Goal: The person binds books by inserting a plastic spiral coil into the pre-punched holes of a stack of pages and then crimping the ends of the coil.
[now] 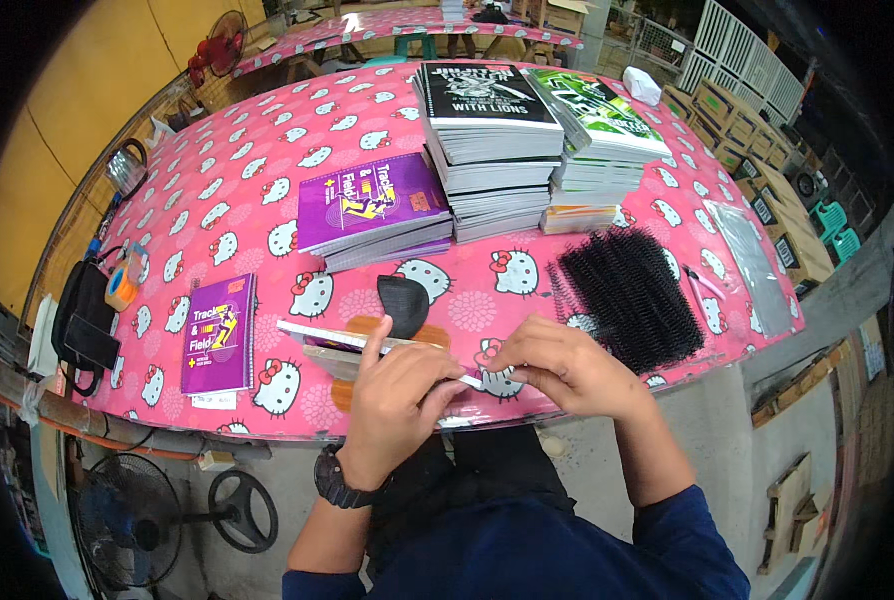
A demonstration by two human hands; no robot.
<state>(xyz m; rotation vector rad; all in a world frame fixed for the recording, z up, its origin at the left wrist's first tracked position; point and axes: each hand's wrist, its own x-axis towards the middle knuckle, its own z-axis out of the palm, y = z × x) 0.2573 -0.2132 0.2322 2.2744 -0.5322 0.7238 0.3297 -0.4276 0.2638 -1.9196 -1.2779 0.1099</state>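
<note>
Dark blue sleeves (683, 541), two of them, come nearest, and one black wristwatch (341, 478) sits on the left wrist. Left hand (403, 392) is closed around one book (341, 338), which stands tilted on its edge with the index finger laid along it, apparently to bring that edge up toward the other side. Right hand (564, 371) has its fingers drawn in narrowly at the book's right end; whether they pinch something thin, I cannot tell. Beneath the book lies one brown wooden board (433, 337), likely a rest that raises it off the pink tabletop (472, 309). One black rounded object (404, 303) is just behind, its purpose unclear.

Off to the left, one purple notebook (217, 338) lies flat over a pale slip, perhaps set apart so it does not mix with the others. One heap of black spiral coils (635, 300), too tangled to count, lies near the right hand, probably for easy reach. Beside it are one pink-handled tool (707, 284) and clear plastic sheets (752, 258), number uncertain.

Farther back stand three stacks: one purple stack (372, 207), one black-covered stack (492, 105) and one green-covered stack (607, 118), likely pushed back to leave working room; their layers are too many to count. Beyond are one white packet (643, 85) and one red fan (217, 49).
</note>
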